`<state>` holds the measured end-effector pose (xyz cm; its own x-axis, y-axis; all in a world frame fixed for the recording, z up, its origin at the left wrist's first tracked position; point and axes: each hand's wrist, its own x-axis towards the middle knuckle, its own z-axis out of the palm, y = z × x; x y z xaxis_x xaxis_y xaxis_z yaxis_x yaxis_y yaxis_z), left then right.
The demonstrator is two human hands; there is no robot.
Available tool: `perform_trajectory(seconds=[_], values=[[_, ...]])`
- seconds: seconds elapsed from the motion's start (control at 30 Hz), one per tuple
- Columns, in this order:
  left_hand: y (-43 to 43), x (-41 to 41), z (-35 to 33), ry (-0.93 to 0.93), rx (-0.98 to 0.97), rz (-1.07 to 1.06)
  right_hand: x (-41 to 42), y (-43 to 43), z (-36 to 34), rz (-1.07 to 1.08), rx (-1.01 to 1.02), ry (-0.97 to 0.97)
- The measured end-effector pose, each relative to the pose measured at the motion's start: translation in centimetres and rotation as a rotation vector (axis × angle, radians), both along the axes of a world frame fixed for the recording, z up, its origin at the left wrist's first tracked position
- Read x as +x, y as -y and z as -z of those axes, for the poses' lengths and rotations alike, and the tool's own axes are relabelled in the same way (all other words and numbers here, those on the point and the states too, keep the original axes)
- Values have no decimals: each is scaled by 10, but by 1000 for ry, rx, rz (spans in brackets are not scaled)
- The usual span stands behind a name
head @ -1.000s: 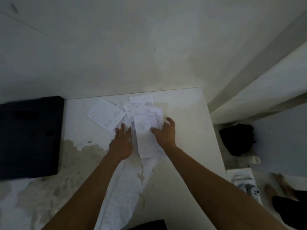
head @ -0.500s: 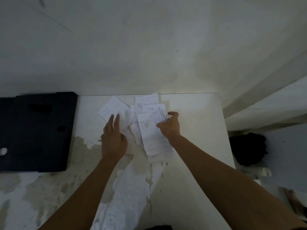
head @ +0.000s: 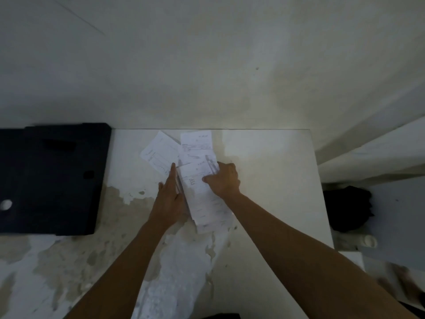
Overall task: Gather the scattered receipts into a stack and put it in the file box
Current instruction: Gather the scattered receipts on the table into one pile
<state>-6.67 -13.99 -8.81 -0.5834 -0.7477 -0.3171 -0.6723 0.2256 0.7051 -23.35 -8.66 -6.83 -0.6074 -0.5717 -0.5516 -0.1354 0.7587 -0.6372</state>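
White table [head: 271, 180] with peeling, stained surface, overlapping receipts [head: 184, 157] near its far edge, black file box [head: 53, 178] at left

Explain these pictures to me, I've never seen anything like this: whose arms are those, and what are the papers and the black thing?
No machine here: a person wears a camera on the head, so the view looks down along their own two arms. The left hand, fingers straight, rests against the left edge of the receipts, and the right hand grips them from the right, thumb on top. A loose slip lies just beyond, angled left. The black thing is the file box, lying at the left of the worn white table.
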Motion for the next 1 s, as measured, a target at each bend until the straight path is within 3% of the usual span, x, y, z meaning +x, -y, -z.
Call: perform_trajectory(seconds=[0.1, 0.17, 0.37, 0.5, 0.57, 0.7, 0.83, 1.0], values=[[-1, -1, -14, -312, 56, -66, 6, 10, -2, -80, -123, -69], [-3, -1, -20, -402, 5, -125, 2, 19, -2, -112, -157, -19], [4, 12, -12, -384, 139, -392, -10, 55, -8, -111, -130, 108], [8, 13, -10, -342, 113, -452, -6, 62, -8, -187, -59, 372], [7, 14, -7, -321, 101, -499, 1, 54, -4, -193, -61, 269], [-6, 10, -13, -362, 70, -525, 19, 32, 7, -236, -101, -167], [-19, 12, -10, -355, 67, -573, 35, 22, 9, -254, -89, -230], [-39, 17, -25, -435, -135, -639, 50, 22, 5, -228, 29, -320]])
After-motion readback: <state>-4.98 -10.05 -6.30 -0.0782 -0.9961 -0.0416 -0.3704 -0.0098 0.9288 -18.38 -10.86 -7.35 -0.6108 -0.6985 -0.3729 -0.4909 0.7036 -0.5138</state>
